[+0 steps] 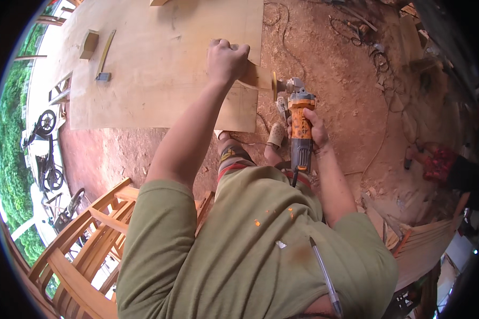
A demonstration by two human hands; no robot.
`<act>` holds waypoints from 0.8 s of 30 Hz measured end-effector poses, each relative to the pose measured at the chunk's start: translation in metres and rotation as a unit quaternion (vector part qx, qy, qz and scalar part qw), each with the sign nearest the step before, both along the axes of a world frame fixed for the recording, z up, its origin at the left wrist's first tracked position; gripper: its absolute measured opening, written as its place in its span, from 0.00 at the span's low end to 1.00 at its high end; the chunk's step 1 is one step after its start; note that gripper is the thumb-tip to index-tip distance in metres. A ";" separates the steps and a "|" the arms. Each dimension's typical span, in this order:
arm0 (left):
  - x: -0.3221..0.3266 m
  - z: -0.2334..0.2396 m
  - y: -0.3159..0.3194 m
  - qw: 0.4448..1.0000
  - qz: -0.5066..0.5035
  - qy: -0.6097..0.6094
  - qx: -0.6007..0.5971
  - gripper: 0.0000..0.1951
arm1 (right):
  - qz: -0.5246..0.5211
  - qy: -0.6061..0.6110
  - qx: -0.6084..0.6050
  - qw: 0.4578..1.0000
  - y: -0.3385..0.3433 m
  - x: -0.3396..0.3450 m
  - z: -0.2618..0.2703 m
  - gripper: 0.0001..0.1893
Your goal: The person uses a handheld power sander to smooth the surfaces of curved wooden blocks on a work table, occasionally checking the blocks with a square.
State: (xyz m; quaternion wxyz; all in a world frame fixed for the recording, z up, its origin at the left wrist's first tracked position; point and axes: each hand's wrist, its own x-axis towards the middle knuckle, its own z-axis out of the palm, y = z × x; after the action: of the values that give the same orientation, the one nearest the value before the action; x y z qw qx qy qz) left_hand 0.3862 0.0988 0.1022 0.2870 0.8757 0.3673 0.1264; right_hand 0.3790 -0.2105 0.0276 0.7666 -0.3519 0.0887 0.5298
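My left hand [227,62] is closed around a curved wooden piece [257,77] at the right edge of a plywood sheet [151,95]. The hand covers part of that piece, and its far end juts past the sheet. In my right hand [318,127] is an orange and grey angle grinder [302,123], held upright in the picture by its body. Its disc [274,86], seen nearly edge-on, is at the end of the wooden piece and appears to touch it. Whether the disc spins cannot be made out.
A wooden block [88,44] and a try square [104,58] lie on the plywood. Cables [383,135] trail over the dusty, shaving-strewn floor. Slatted wooden furniture [92,235] stands at lower left, with motorbikes [46,151] beyond. Another person [443,163] is at far right.
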 end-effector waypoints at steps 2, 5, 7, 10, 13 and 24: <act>-0.002 -0.023 0.013 0.999 -0.024 0.005 0.043 0.27 | 0.014 -0.010 0.021 1.000 0.003 -0.002 0.008 0.24; 0.000 -0.018 0.007 0.998 -0.019 0.010 0.054 0.27 | 0.003 -0.007 0.008 1.000 0.004 -0.004 0.012 0.25; 0.002 -0.005 -0.002 1.000 0.019 0.008 0.021 0.27 | 0.003 -0.043 0.012 0.999 0.005 -0.002 0.019 0.27; -0.002 0.000 -0.001 1.000 0.012 0.012 0.022 0.27 | 0.010 -0.056 0.005 0.998 0.007 0.000 0.023 0.27; -0.003 0.005 -0.003 0.999 0.014 0.005 0.029 0.26 | 0.026 -0.056 0.017 0.998 0.008 0.002 0.029 0.27; 0.000 -0.002 -0.002 1.000 0.009 0.003 0.026 0.27 | 0.017 -0.079 -0.020 0.997 0.009 -0.001 0.039 0.28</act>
State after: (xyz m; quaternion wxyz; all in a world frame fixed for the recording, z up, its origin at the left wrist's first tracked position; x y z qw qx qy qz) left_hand 0.3866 0.0972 0.0998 0.2616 0.8801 0.3723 0.1353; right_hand 0.3780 -0.2012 0.0663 0.7549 -0.4092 0.0325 0.5115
